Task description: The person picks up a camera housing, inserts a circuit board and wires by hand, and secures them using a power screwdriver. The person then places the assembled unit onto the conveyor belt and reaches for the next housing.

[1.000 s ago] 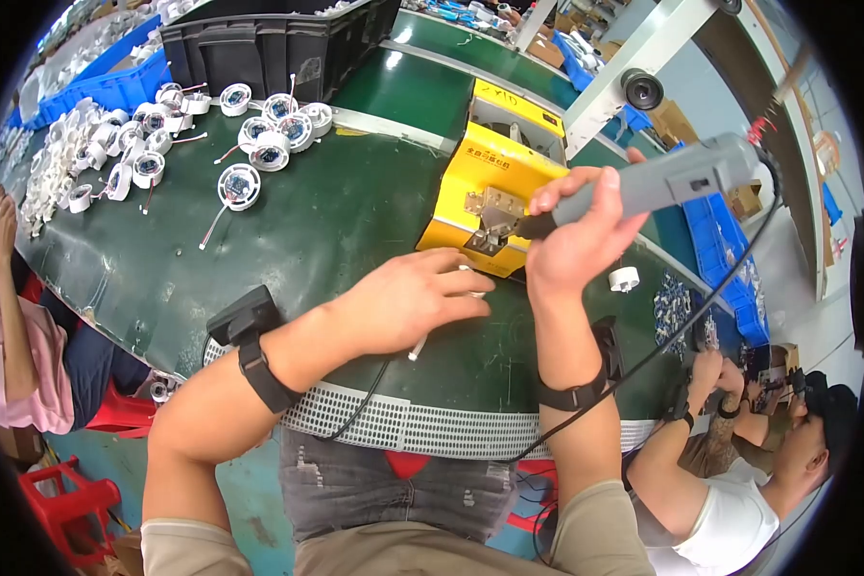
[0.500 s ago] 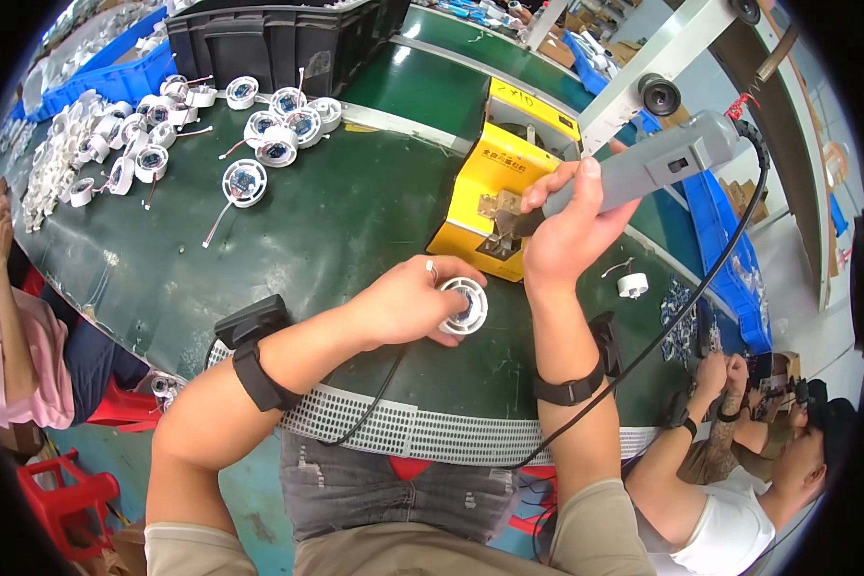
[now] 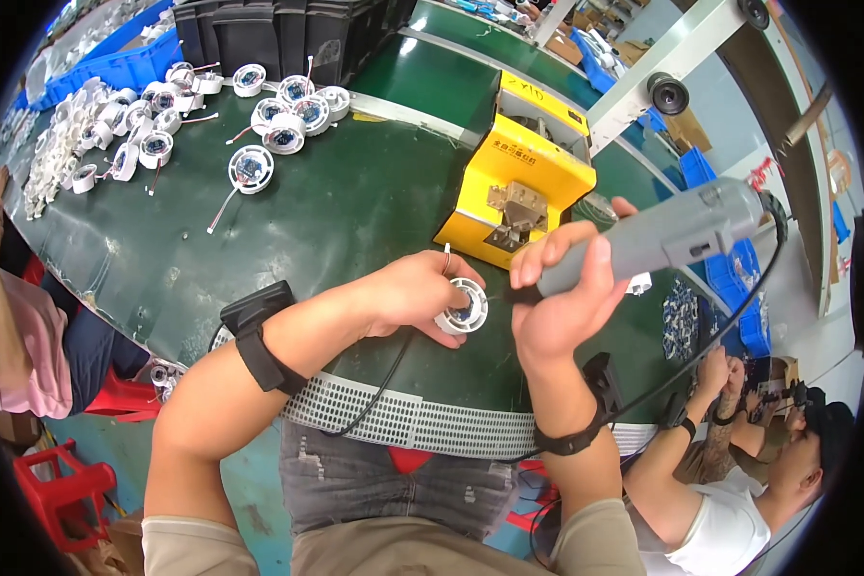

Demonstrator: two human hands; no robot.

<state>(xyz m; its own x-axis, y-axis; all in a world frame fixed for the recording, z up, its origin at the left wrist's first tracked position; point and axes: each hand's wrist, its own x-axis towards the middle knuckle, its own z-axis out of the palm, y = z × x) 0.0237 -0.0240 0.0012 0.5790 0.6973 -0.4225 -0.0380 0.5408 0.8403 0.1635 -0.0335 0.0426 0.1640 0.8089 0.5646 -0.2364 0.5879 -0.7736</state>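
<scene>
My left hand [image 3: 415, 296] is closed on a round white plastic housing [image 3: 473, 320] with a circuit board inside, held over the green bench top. In my right hand [image 3: 568, 293] is a grey electric screwdriver [image 3: 667, 233], its dark front end pointing left toward the housing; the bit's tip cannot be made out. A black cable trails from the tool's rear. Just beyond both hands stands a yellow screw feeder [image 3: 478, 197] with a metal pick-up block [image 3: 520, 213] on its front, apart from the screwdriver.
Several similar white housings [image 3: 284, 134] with wires lie at the far left, beside white plastic parts [image 3: 53, 173]. A black crate [image 3: 269, 43] stands behind them. Small parts [image 3: 682, 317] lie to the right, near a blue tray [image 3: 754, 326]. Co-workers sit on both sides.
My right hand has drawn the screwdriver back from the feeder's metal block, toward me and slightly right. My left hand keeps the housing in nearly the same place.
</scene>
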